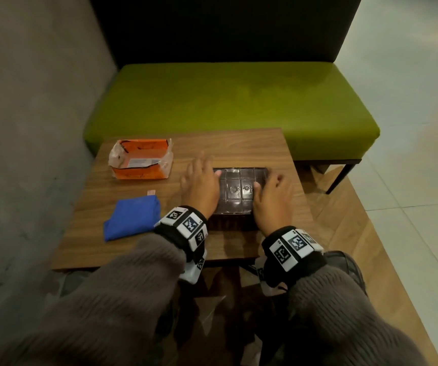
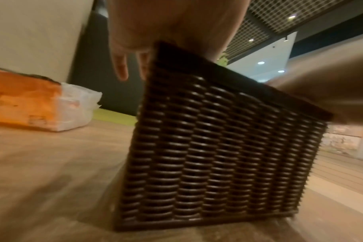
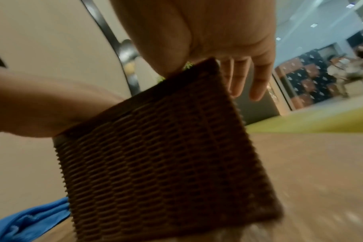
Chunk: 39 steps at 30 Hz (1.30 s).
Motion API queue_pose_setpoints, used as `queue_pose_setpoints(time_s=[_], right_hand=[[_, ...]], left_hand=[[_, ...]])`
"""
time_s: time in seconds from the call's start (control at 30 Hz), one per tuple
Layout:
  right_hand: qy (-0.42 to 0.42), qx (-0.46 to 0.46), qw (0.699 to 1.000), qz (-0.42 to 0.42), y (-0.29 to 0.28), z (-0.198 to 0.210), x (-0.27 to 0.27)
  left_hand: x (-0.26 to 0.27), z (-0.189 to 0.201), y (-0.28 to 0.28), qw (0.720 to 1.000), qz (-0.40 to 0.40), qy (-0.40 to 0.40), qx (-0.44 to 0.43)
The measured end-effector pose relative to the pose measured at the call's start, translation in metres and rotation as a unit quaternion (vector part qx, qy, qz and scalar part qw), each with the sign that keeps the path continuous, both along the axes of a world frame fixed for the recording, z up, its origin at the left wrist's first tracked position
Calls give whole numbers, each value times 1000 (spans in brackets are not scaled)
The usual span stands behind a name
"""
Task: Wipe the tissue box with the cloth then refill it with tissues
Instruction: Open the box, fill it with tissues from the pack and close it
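tissue box (image 1: 240, 190) | left hand (image 1: 202, 184), right hand (image 1: 273, 196): fingers (image 2: 120, 68) straight down its sides, thumbs on top | orange pack (image 1: 141, 162) (label unreadable)

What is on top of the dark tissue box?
The left hand lies on the tissue box at its left edge, the right hand at its right edge. They cover those edges; the inside cannot be seen.

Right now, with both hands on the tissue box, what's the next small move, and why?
Probably lift the left hand off the woven tissue box and reach for the folded blue cloth lying just left of it, while the right hand steadies the box. Neither hand holds the cloth, and wiping comes before refilling; whether it was already wiped, I cannot tell.
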State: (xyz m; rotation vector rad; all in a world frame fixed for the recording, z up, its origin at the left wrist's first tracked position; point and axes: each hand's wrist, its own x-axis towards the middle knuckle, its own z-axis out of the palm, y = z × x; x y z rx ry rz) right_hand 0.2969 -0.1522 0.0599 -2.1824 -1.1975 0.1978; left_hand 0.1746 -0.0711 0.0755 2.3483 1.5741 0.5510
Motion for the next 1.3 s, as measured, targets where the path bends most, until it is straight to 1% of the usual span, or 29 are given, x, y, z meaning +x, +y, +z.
queue_pose_setpoints(time_s=[0.03,0.07,0.1,0.13,0.17,0.2,0.27,0.3,0.33,0.37,0.4,0.43,0.47,0.5,0.53,0.57,0.6,0.67,0.7,0.73,0.8,0.83,0.87,0.93,0.97,1.07,1.17,1.27,1.3], right_hand=[[-31,5,999,23,3,3,-5],[-55,-13,997,54,7,5,-9],[-70,-57,992,85,11,4,-12],[-77,-107,985,108,15,1,-13],[-80,-148,978,120,18,-1,-13],[-78,-173,974,126,19,-2,-12],[-68,-189,969,142,18,-2,-10],[-56,-181,972,138,16,2,-8],[-26,-160,980,114,12,4,-3],[24,-132,989,67,7,7,4],[81,-108,991,13,3,12,13],[138,-104,985,-25,-1,19,20],[196,-122,972,-37,-5,29,25],[263,-145,953,-27,-8,38,26],[326,-154,933,-14,-10,46,26],[364,-151,919,-5,-10,54,25],[374,-143,916,4,-10,58,22],[372,-115,921,21,-7,59,19],[381,-94,919,26,-6,58,20],[406,-66,911,25,-5,58,20],[452,-5,892,22,-4,58,20],[462,20,886,24,-4,58,20],[466,41,883,24,-4,54,19],[454,74,888,21,-9,43,14],[429,82,899,20,-13,34,12],[358,73,930,46,-25,6,4],[307,84,945,71,-33,-13,-3],[266,81,957,86,-39,-24,-7],[257,78,959,89,-41,-25,-8]], left_hand=[[4,1,-4,999,-42,17,17],[6,-1,-7,995,-80,50,16],[8,-5,-9,990,-103,94,5],[8,-10,-9,985,-109,133,-11],[8,-13,-8,982,-109,155,-20],[8,-14,-6,981,-110,158,-28],[7,-9,-9,983,-109,141,-48],[4,-9,-6,987,-90,111,-67],[-1,-9,-2,991,-45,61,-106],[-8,-8,2,987,21,8,-159],[-16,-10,8,973,81,-50,-211],[-23,-9,13,952,116,-104,-264],[-28,-4,14,927,124,-145,-321],[-30,3,13,906,115,-168,-370],[-30,9,12,890,99,-181,-406],[-29,15,11,881,83,-188,-427],[-28,19,10,879,66,-195,-430],[-31,24,12,892,36,-216,-396],[-34,27,11,890,28,-252,-378],[-38,28,11,879,26,-305,-365],[-45,33,7,838,34,-416,-352],[-48,33,5,826,37,-452,-336],[-52,32,4,826,38,-470,-308],[-63,25,0,844,43,-470,-256],[-70,20,-1,852,37,-462,-245],[-87,7,-13,863,-23,-446,-236],[-100,-1,-21,888,-68,-388,-238],[-110,-12,-25,917,-83,-306,-241],[-112,-12,-27,923,-95,-284,-242]])
